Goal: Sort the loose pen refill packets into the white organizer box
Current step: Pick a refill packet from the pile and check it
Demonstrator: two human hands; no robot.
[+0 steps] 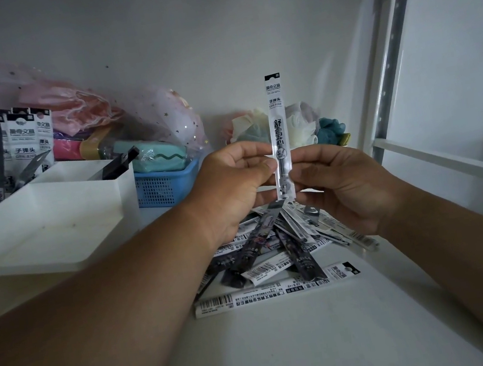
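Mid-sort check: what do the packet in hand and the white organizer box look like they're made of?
Refill packet: thin glossy plastic film, seemingly; its lower part is clear, showing the refill inside. White organizer box: likely rigid moulded plastic, smooth and fairly matte, with thin straight divider walls.

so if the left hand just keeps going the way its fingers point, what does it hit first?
The left hand points right, pinching the upright refill packet. Straight on, it would likely meet the right hand, which pinches the same packet from the other side. Depth is unclear.
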